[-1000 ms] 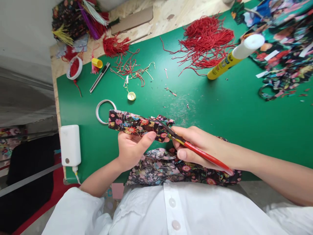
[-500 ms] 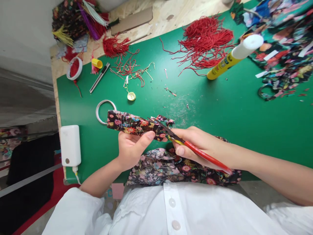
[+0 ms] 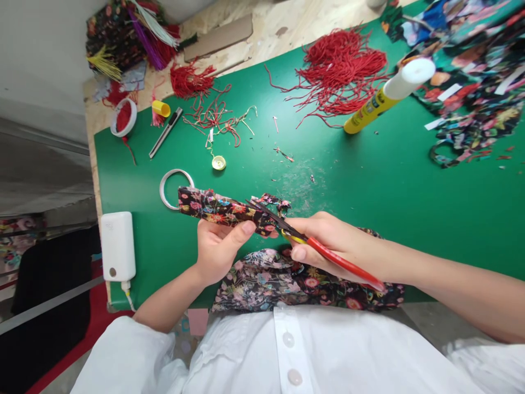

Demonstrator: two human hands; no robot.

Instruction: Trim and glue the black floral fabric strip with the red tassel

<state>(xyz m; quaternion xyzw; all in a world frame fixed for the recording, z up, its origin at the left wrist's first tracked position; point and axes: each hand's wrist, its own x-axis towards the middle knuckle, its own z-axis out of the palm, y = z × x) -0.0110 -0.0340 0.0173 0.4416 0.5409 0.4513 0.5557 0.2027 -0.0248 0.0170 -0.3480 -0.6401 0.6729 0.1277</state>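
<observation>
above the near edge of the green cutting mat (image 3: 389, 186), my left hand (image 3: 217, 249) pinches a narrow strip of black floral fabric (image 3: 217, 208), thumb on top; my right hand (image 3: 332, 243) is closed round red-handled scissors (image 3: 324, 251), blades slightly parted at the strip's end; more floral cloth (image 3: 287, 282) lies in my lap; red cord tangle (image 3: 340, 71), yellow glue stick (image 3: 385, 96) and white power bank (image 3: 117, 246) sit about; bare plywood (image 3: 287, 22) beyond.
</observation>
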